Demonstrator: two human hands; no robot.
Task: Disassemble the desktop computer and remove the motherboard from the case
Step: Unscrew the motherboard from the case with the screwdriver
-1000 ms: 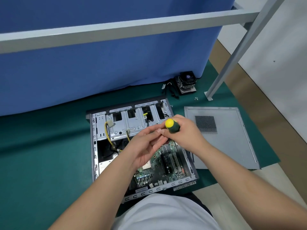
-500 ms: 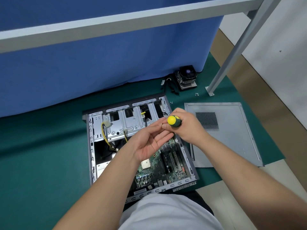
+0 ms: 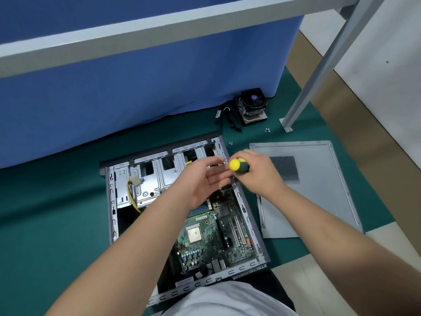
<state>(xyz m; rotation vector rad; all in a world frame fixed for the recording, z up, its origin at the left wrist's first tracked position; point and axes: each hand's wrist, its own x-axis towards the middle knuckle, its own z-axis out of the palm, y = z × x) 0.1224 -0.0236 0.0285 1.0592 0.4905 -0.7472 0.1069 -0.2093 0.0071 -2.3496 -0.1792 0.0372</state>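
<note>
The open grey computer case (image 3: 112, 201) lies flat on the green mat. Its green motherboard (image 3: 211, 238) sits inside, with a bare square processor (image 3: 194, 233) in the middle. My right hand (image 3: 257, 174) grips a screwdriver (image 3: 238, 166) with a yellow and dark green handle, above the case's far right corner. The screwdriver's shaft and tip are hidden under my hands. My left hand (image 3: 205, 179) hovers palm up beside the handle, fingers straight and holding nothing, their tips close to the yellow end.
The removed grey side panel (image 3: 319, 190) lies right of the case. A cooler with its fan (image 3: 251, 106) and black cables (image 3: 230, 119) sit by the blue curtain. Small screws (image 3: 267, 130) lie on the mat near a grey frame leg (image 3: 287, 126). A yellow cable (image 3: 131, 192) runs inside the case.
My left hand has drawn slightly away from the handle and flattened out. Both hands stay above the case's far right corner while my view shifted a little.
</note>
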